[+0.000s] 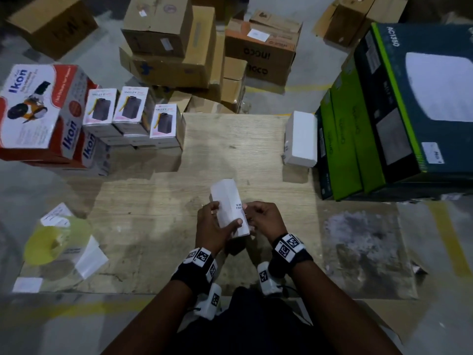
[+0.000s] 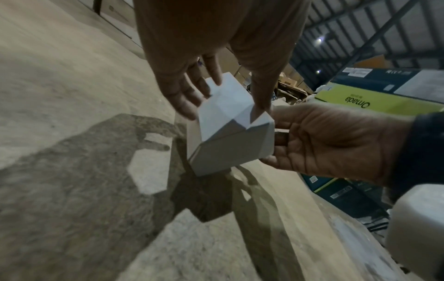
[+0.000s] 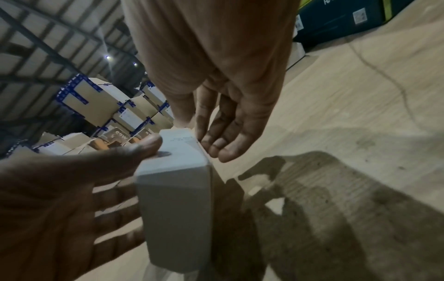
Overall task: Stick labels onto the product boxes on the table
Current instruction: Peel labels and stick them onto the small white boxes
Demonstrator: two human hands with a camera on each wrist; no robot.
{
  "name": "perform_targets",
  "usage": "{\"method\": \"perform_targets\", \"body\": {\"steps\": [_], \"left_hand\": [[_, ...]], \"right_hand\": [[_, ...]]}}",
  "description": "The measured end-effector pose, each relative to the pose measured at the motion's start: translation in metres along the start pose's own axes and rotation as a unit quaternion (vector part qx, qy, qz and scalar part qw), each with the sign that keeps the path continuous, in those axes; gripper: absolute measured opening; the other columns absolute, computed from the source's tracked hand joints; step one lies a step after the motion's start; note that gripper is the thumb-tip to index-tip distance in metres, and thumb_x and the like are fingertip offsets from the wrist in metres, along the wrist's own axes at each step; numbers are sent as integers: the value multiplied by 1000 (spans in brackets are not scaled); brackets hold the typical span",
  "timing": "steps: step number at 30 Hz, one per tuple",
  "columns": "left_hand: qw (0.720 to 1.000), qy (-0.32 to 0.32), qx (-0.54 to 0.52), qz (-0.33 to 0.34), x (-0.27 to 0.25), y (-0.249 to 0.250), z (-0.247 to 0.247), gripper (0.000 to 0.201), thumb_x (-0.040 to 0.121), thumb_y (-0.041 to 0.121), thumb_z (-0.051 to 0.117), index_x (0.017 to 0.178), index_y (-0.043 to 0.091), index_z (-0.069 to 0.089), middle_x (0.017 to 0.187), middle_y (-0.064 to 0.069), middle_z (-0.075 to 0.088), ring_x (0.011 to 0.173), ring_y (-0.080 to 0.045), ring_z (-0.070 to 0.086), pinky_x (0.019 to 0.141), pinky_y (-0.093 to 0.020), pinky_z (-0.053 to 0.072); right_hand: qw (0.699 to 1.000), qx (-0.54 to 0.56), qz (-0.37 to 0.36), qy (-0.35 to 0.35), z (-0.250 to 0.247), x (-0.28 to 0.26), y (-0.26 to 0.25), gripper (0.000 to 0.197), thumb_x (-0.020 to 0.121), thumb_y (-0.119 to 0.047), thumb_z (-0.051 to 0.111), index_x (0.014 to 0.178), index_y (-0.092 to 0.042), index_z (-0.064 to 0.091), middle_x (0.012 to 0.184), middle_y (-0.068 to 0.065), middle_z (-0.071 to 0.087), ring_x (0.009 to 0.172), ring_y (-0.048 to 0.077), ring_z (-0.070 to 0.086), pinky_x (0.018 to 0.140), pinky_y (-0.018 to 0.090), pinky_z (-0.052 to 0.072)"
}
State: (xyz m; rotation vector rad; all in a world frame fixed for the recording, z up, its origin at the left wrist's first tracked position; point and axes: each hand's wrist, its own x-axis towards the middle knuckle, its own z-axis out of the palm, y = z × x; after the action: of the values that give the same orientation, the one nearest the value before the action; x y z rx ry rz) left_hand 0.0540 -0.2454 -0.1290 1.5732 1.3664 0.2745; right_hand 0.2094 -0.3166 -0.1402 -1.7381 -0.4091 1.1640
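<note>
Both hands hold a small white box [image 1: 230, 201] above the middle of the wooden table [image 1: 158, 226]. My left hand [image 1: 223, 218] grips its near end, thumb on the top face and fingers under the left side. My right hand [image 1: 249, 213] pinches the box's right edge beside small black print, thumb on top. In the left wrist view the box [image 2: 230, 133] shows its folded end flap. In the right wrist view the box [image 3: 177, 190] sits between the left thumb and the right fingers [image 3: 223, 148]. A yellowish label roll [image 1: 51, 242] lies at the table's left.
Loose white label sheets [image 1: 90, 257] lie by the roll. Ikon boxes [image 1: 38, 111] and small printed boxes [image 1: 133, 116] stand at the back left. A white box [image 1: 300, 139] and green and dark cartons [image 1: 384, 111] stand at the right. Brown cartons [image 1: 179, 42] sit on the floor behind.
</note>
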Motion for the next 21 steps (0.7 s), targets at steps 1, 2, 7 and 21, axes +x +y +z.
{"method": "perform_targets", "body": {"steps": [1,2,7,21], "left_hand": [[1000,-1,21,-14,0,2,5,85,64,52,87,133,26,46,136,-2,44,121,-21,50,100,-39,49],[999,-3,35,-29,1,3,10,91,63,57,85,137,27,42,139,-3,41,125,-23,48,103,-40,47],[988,10,145,-43,7,22,36,96,70,49,82,147,25,30,150,-9,31,126,-31,50,101,-39,46],[936,79,343,-33,176,98,2,81,81,49,72,138,7,31,136,-17,35,116,-43,46,84,-50,49]], "right_hand": [[1000,-26,0,10,-4,4,4,10,92,-17,72,90,-12,81,85,4,78,80,22,73,75,37,61],[998,-58,-2,18,-8,8,7,12,91,-15,71,84,-17,80,79,-1,77,74,18,71,73,35,59],[992,-107,-11,60,-42,11,9,18,90,-15,71,76,-26,76,68,-12,71,65,12,67,67,37,60],[910,-276,-143,277,-126,80,-95,53,81,-30,82,122,-5,59,131,21,48,116,38,51,93,41,49]]}}
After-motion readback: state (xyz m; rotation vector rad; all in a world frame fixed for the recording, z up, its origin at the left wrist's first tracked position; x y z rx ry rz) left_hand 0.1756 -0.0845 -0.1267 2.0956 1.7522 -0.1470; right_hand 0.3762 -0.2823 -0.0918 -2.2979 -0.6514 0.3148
